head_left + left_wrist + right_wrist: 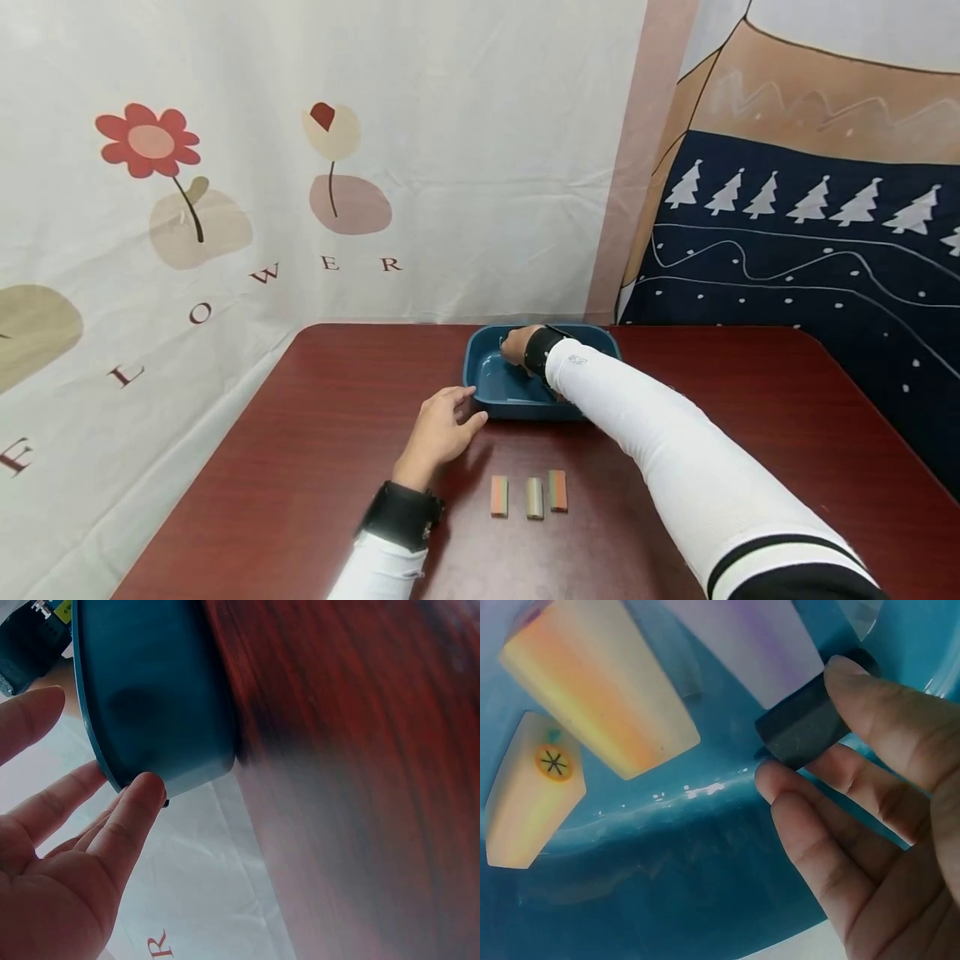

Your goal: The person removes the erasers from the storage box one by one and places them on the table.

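My right hand [517, 343] reaches into a blue plastic bin [517, 411]. In the right wrist view, its thumb and fingers pinch a small black block [802, 724] that looks like an eraser. Close by in the bin lie a lavender block [750, 645], a larger orange-and-cream block [607, 690] and a peach block [536, 795] with a fruit-slice print. My left hand [438, 429] is at the bin's near left corner, its fingers extended and touching the rim, gripping nothing. The right forearm hides part of the bin's inside in the head view.
Three small striped blocks lie in front of the bin on the red-brown table [360, 392]: an orange-green one [498, 497], a pale one [534, 498] and another orange-green one [558, 491]. A flower-print cloth [487, 167] hangs behind the table.
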`<state>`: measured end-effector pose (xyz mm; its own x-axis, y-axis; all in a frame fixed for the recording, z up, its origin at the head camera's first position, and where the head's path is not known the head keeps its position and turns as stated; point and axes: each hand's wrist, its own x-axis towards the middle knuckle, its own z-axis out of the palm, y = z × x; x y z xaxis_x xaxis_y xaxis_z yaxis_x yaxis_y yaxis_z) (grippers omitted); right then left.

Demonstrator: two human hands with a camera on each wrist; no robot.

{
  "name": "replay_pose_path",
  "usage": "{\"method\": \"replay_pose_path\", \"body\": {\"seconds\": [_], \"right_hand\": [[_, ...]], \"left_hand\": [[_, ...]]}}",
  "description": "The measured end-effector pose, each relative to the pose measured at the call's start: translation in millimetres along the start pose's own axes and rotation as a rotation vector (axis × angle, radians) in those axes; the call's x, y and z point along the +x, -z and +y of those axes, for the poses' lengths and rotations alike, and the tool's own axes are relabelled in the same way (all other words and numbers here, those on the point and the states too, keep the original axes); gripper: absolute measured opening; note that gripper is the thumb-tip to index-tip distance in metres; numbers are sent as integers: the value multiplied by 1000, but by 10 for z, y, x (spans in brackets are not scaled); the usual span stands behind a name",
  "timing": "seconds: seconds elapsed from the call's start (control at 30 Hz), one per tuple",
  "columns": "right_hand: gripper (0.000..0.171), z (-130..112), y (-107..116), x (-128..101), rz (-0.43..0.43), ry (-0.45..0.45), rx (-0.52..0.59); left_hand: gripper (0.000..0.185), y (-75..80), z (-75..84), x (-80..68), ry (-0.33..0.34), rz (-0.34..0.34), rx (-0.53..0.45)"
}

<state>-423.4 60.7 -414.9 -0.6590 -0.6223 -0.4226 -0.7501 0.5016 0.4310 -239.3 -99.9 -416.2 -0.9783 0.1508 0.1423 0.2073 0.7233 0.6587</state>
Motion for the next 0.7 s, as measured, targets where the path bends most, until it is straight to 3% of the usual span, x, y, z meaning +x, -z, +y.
{"method": "replay_pose_path", "body": {"seconds": [0.23, 0.7], "right_hand": [[26, 1, 120, -127, 1, -16, 33], [12, 28, 235, -386, 135, 3, 305]], "left_hand": [[47, 5, 18, -12, 8, -2, -7], [48, 7, 14, -26, -9, -4, 5]]}}
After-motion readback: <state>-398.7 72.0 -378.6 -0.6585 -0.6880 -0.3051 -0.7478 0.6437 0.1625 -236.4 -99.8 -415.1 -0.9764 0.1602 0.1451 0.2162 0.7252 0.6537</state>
